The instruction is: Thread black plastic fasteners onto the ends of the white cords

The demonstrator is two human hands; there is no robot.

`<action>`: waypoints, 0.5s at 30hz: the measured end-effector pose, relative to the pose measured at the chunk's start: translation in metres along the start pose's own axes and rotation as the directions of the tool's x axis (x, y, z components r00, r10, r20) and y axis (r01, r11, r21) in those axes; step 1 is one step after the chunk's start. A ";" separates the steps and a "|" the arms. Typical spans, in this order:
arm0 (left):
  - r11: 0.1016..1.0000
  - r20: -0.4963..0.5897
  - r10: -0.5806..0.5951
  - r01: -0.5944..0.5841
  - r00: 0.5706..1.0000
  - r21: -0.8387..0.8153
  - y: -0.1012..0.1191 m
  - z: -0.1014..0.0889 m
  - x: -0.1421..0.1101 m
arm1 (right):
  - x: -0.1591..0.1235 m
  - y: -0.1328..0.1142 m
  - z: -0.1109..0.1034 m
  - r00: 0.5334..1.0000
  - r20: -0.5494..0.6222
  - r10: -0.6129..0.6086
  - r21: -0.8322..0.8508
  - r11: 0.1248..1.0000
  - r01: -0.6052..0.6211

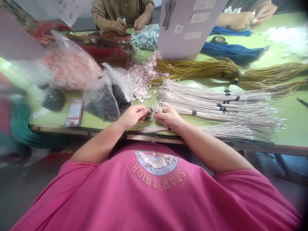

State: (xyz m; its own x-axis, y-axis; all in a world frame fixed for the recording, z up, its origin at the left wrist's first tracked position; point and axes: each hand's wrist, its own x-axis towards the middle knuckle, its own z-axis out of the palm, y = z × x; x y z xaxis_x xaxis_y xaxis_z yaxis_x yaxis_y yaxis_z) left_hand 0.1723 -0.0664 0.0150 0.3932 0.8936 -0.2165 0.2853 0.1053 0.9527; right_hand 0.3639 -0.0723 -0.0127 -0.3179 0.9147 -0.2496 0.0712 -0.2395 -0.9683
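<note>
My right hand (pixel 171 117) is closed around the ends of a bunch of white wires (pixel 157 110), their tips fanning out to the left. Just left of it, my left hand (pixel 134 116) is pinched at the wire tips, with a small black piece (pixel 149 113) at its fingertips; its exact shape is too small to make out. Bundles of white wires (pixel 204 103), bound with black tape, lie beyond and to the right of my right hand. A clear plastic bag of small black parts (pixel 106 102) rests beyond my left hand. Loose pale pink connectors (pixel 141 80) are heaped behind both hands.
Yellow wires (pixel 202 69) and blue wires (pixel 233 53) lie farther back, beside a lilac partition (pixel 183 32). At left are a bag of pink parts (pixel 72 69), a blurred-out box-like item (pixel 75 112) and green wires (pixel 21 118). Two co-workers' hands (pixel 119 26) show across the table.
</note>
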 end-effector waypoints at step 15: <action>0.969 -0.010 -0.060 0.056 0.998 -0.242 -0.017 0.009 0.008 | -0.002 -0.005 0.004 1.000 -0.022 0.012 -0.092 0.996 -0.014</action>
State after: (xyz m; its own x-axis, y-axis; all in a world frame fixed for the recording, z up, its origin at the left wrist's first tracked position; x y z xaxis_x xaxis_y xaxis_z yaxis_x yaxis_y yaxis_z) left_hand 0.1787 -0.0649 -0.0051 0.3670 0.8898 -0.2713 0.0866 0.2577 0.9623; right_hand 0.3607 -0.0741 -0.0068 -0.2962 0.9186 -0.2617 0.1626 -0.2215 -0.9615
